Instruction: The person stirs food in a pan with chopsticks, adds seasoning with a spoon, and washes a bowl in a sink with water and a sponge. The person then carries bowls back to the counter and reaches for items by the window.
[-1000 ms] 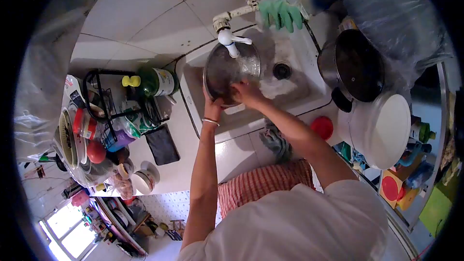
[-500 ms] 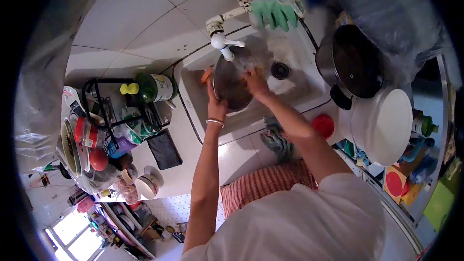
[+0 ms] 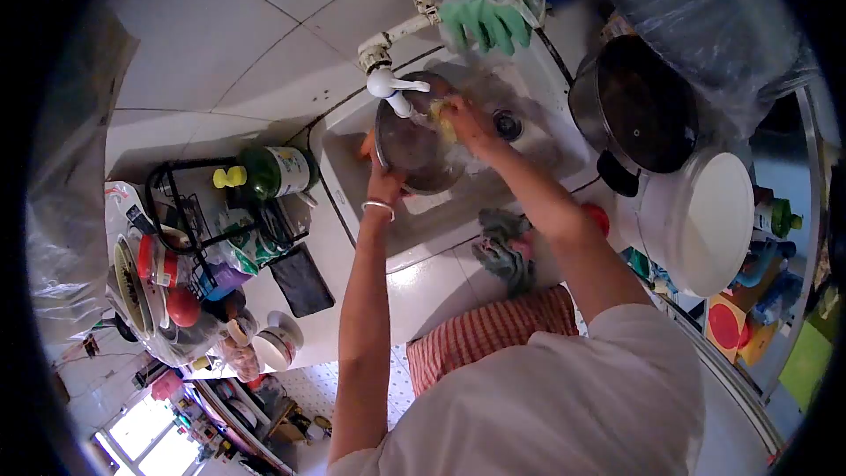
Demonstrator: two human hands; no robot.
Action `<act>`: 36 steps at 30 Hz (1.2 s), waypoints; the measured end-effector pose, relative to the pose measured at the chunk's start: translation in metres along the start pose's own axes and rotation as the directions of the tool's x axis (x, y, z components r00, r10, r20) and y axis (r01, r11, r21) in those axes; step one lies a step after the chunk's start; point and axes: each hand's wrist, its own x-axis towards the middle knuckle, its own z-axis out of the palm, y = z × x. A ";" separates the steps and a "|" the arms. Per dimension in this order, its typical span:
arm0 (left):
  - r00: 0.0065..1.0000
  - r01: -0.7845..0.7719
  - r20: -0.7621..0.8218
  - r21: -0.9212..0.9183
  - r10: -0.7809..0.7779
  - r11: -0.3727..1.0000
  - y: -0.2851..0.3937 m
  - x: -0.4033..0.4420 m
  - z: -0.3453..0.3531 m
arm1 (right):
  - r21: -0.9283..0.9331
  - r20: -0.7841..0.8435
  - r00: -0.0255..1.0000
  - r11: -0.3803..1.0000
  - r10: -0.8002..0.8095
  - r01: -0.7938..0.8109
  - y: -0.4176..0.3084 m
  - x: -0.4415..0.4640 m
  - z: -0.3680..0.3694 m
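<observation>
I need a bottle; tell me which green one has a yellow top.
The green bottle left of the sink; the other bottle, far right, has a green top.

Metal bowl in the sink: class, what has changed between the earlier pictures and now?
The right hand has moved from the bowl's near side towards its far right; a yellowish piece shows at its fingers. The metal bowl has shifted slightly right, and something orange now shows beside it. The left hand still holds it.

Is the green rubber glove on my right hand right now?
No, the green glove hangs by the faucet pipe, and your right hand is bare.
</observation>
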 end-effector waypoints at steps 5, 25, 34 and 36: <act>0.895 -0.441 -0.119 -0.086 0.431 0.893 -0.060 0.063 0.037 | 0.496 0.268 0.937 0.801 0.225 -0.334 -0.033 -0.053 0.010; 0.990 0.069 0.139 -0.488 0.000 0.870 -0.008 0.060 0.018 | 0.106 -0.312 0.909 0.941 -0.276 0.322 -0.032 -0.093 -0.033; 0.967 -0.198 -0.246 -0.561 0.066 0.804 0.001 0.030 0.061 | 0.421 -0.246 0.969 0.902 0.008 0.099 -0.059 -0.102 -0.001; 0.997 -0.083 -0.039 -0.508 0.073 0.857 0.028 0.022 0.031 | 0.292 -0.269 0.955 0.934 -0.128 0.207 -0.021 -0.104 -0.018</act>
